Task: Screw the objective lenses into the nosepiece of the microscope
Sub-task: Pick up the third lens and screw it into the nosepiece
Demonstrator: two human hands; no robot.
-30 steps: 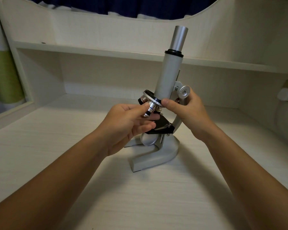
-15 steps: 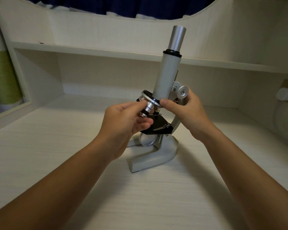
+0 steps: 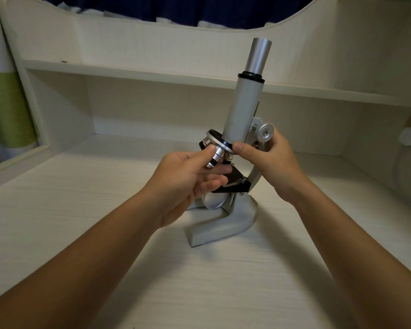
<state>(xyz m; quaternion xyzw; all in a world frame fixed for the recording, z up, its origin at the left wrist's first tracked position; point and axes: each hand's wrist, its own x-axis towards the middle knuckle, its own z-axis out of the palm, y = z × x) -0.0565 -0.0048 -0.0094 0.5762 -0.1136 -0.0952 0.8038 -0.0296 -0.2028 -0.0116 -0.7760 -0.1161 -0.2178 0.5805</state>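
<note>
Grey microscope (image 3: 223, 224) standing upright at centre of frame on a pale wood-grain desk (image 3: 57, 210), its body tube rising toward the upper right. Nosepiece (image 3: 217, 141) sitting at the foot of the tube, just above the black stage (image 3: 235, 180). Left hand (image 3: 188, 179) coming in from lower left, thumb and index finger pinching a silver objective lens (image 3: 216, 159) that is hanging tilted from the nosepiece; remaining fingers curling loosely beneath it, over the stage. A second, brass-coloured lens (image 3: 228, 158) showing just right of it (a third, dark one is peeking out at the nosepiece's left edge). Right hand (image 3: 273, 162) wrapping the microscope's arm below the focus knob (image 3: 265, 133), thumb tip pressing against the nosepiece rim
</note>
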